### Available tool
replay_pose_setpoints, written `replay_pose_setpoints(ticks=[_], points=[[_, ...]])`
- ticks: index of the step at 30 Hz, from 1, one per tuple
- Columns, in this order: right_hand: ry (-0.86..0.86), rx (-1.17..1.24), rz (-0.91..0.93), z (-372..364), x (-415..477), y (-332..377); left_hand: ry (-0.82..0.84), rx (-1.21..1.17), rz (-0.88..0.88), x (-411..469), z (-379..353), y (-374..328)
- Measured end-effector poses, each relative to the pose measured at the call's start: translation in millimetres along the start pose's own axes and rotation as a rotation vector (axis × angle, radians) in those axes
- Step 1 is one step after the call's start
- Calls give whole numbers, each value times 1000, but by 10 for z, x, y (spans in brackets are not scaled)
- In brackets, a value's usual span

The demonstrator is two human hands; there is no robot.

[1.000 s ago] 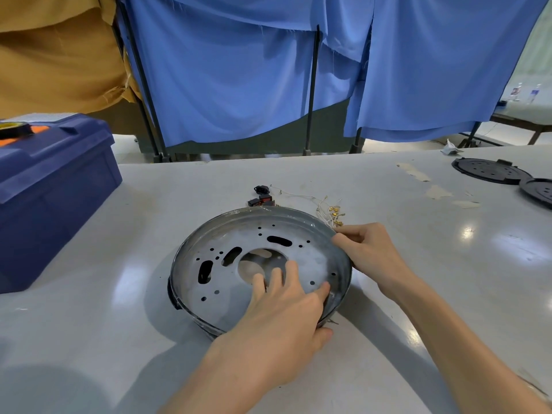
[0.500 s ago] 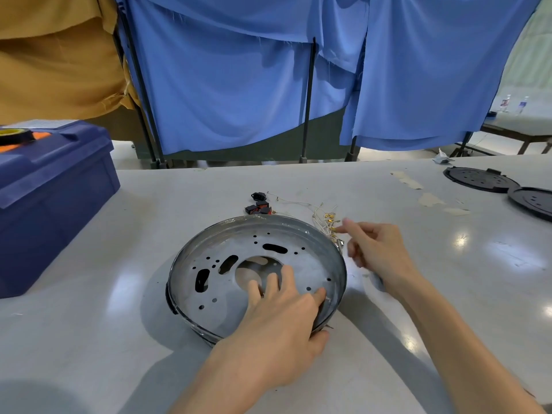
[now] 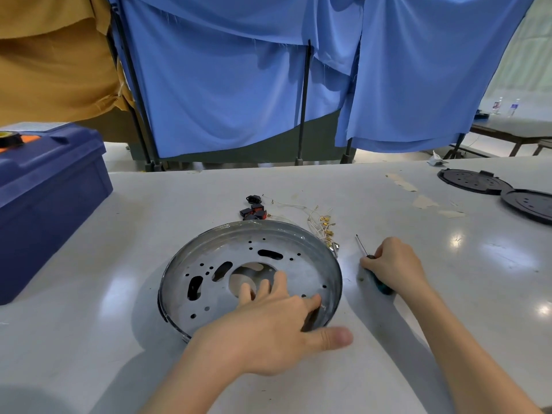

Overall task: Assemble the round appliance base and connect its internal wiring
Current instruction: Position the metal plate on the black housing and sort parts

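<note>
My left hand [image 3: 268,327] lies spread inside the round base [image 3: 251,279] to steady it, while my right hand [image 3: 394,267] closes around the screwdriver [image 3: 363,248] on the counter [image 3: 448,294].

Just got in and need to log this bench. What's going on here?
A person is working on a round metal appliance base lying open side up on the table. The left hand rests flat inside it, holding it down. The right hand closes on a small screwdriver lying beside the base. The loose wires with brass terminals and black connectors lie unconnected behind the base.
</note>
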State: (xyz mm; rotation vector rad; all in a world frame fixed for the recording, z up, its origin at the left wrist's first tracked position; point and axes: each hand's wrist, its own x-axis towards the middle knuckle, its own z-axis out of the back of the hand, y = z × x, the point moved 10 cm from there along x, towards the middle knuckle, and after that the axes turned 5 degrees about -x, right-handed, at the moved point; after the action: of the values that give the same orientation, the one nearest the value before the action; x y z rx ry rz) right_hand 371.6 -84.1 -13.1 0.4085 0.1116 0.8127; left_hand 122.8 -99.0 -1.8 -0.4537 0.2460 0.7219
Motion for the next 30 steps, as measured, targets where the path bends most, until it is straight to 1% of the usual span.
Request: replay_pose_setpoints(ticks=[5, 9, 12, 14, 19, 22, 26, 30], points=[[-20, 37, 7, -14, 60, -26, -52, -42, -23, 11, 109, 2], [-24, 246, 48, 41, 149, -4, -45, -83, -23, 14, 116, 11], [63, 438, 61, -8, 201, 105, -55, -74, -50, 15, 141, -37], [134, 520, 55, -86, 232, 188, -59, -94, -53, 22, 148, -53], [171, 576, 106, -169, 295, 317, -21, -112, -9, 22, 94, -28], [189, 536, 132, -213, 300, 352, -21, -134, -5, 13, 60, 6], [175, 497, 116, -273, 348, 355, -26, -172, -10, 14, 47, 20], [172, 461, 117, -307, 371, 362, -9, -162, -12, 3, 35, 6]])
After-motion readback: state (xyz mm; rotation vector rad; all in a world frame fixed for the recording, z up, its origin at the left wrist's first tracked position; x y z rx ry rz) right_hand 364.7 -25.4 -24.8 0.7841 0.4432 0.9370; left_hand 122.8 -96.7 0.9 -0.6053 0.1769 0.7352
